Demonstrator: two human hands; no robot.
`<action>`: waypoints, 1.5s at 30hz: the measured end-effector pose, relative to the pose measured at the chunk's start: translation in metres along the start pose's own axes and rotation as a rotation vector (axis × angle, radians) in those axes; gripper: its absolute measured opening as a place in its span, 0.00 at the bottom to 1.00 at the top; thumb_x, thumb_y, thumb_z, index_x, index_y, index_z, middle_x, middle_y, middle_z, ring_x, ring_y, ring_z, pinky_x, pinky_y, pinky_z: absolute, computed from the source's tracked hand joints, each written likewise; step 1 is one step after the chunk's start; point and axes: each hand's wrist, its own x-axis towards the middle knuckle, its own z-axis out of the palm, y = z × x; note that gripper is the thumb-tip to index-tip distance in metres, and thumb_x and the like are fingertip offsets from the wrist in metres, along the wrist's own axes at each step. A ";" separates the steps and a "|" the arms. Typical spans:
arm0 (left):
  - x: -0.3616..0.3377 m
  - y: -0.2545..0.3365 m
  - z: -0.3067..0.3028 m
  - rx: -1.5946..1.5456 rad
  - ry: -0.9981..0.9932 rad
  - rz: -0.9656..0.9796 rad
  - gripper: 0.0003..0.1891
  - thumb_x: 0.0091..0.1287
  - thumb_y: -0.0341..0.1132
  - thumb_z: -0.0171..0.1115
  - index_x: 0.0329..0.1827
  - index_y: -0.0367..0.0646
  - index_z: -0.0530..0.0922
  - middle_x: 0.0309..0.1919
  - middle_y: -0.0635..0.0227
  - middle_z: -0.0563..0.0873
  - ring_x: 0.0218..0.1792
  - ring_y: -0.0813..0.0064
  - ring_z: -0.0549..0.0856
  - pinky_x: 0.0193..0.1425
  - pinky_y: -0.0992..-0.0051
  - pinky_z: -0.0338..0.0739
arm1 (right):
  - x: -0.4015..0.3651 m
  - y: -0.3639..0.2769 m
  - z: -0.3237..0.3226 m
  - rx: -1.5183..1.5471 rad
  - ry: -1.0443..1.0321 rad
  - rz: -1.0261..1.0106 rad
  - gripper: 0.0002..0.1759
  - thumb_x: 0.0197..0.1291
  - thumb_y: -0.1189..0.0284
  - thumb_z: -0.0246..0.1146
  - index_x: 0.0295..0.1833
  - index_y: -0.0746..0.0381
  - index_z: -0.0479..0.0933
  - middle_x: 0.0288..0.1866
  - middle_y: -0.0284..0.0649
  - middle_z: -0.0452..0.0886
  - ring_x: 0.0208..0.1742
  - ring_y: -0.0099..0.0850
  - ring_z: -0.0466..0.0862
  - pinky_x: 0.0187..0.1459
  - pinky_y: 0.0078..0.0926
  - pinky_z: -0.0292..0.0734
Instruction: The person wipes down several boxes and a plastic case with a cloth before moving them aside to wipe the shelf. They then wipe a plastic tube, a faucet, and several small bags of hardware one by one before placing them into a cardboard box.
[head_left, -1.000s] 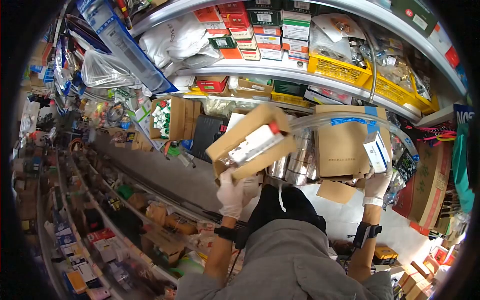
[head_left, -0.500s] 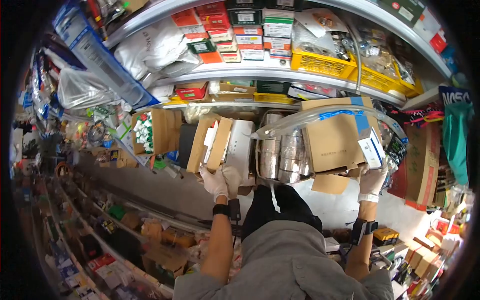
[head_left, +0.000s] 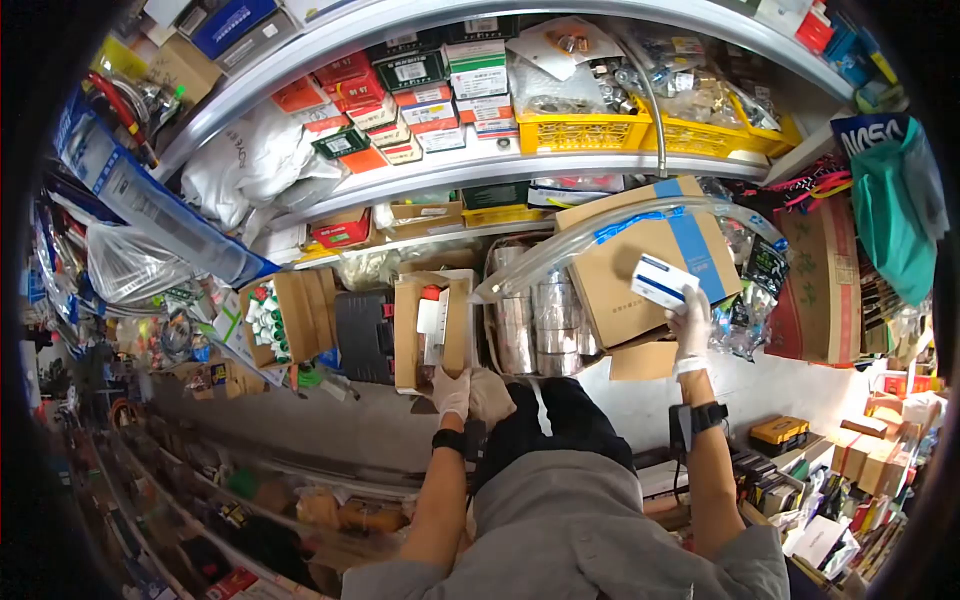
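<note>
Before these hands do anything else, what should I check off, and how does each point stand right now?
1. Small white-and-blue box held in the right hand: ok, fingers at its edge.
2. Left hand at the near end of the open carton: ok.
3. Left hand's grip firm: cannot tell, fingers partly hidden.
4. Open carton has small items inside: ok.
5. Large brown carton free of anything across it: not ok, a clear tube passes over it.
6. White-and-blue box apart from the large carton: cannot tell from this view.
</note>
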 end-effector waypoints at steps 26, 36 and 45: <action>-0.025 0.012 -0.031 -0.899 -0.043 0.290 0.15 0.75 0.46 0.58 0.44 0.40 0.77 0.36 0.66 0.83 0.36 0.76 0.81 0.43 0.72 0.78 | -0.113 0.051 0.067 -0.326 -0.789 -0.287 0.40 0.65 0.64 0.68 0.78 0.59 0.59 0.75 0.48 0.64 0.73 0.37 0.68 0.69 0.35 0.69; -0.103 0.123 -0.047 -0.849 -0.706 0.495 0.12 0.76 0.34 0.55 0.57 0.41 0.79 0.51 0.62 0.85 0.50 0.73 0.84 0.57 0.75 0.76 | -0.144 0.058 0.098 0.191 -0.653 0.310 0.20 0.64 0.74 0.68 0.61 0.62 0.75 0.49 0.41 0.84 0.45 0.30 0.85 0.48 0.27 0.82; -0.006 0.144 -0.048 0.158 0.084 0.923 0.38 0.59 0.46 0.72 0.69 0.35 0.70 0.65 0.44 0.73 0.68 0.46 0.70 0.73 0.56 0.64 | -0.123 -0.003 0.123 -0.056 -0.491 -0.132 0.43 0.62 0.61 0.67 0.76 0.63 0.53 0.63 0.50 0.73 0.61 0.37 0.79 0.59 0.32 0.79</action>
